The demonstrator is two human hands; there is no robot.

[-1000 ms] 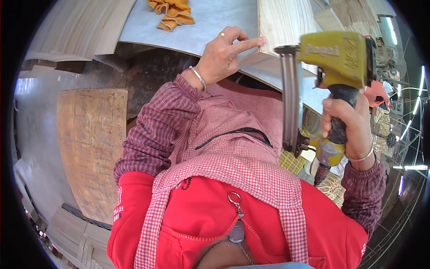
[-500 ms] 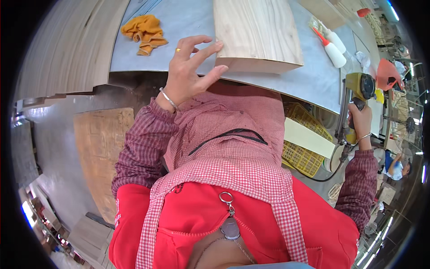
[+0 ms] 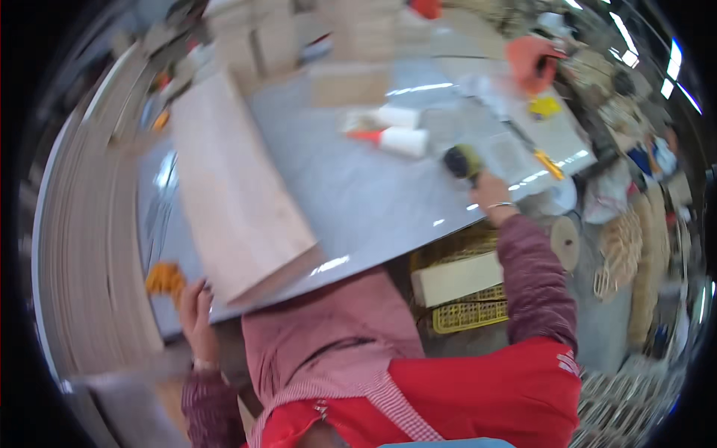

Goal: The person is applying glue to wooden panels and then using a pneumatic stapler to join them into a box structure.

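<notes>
A long pale wooden box (image 3: 235, 190) lies on the grey tabletop, its near end by the table's front edge. My left hand (image 3: 196, 321) is at the box's near left corner, blurred, with its fingers stretched out and nothing seen in them. Whether the fingertips touch the wood I cannot tell. Just beyond them lies a crumpled orange cloth (image 3: 166, 278). My right hand (image 3: 490, 196) grips a yellow and black nail gun (image 3: 464, 162) over the right part of the table. Its lower part is hidden by my hand and arm.
Two white glue bottles, one with a red nozzle (image 3: 403, 141), lie mid-table. A yellow-handled tool (image 3: 549, 164) and an orange plastic bag (image 3: 532, 63) are further right. Stacked boards (image 3: 86, 246) stand at left. Below the table edge is a yellow crate (image 3: 469, 316) with a pale board (image 3: 459, 280).
The view has swung round, blurring the picture. My right hand has brought the nail gun from beside the table to over it. My left hand stays near the box's corner.
</notes>
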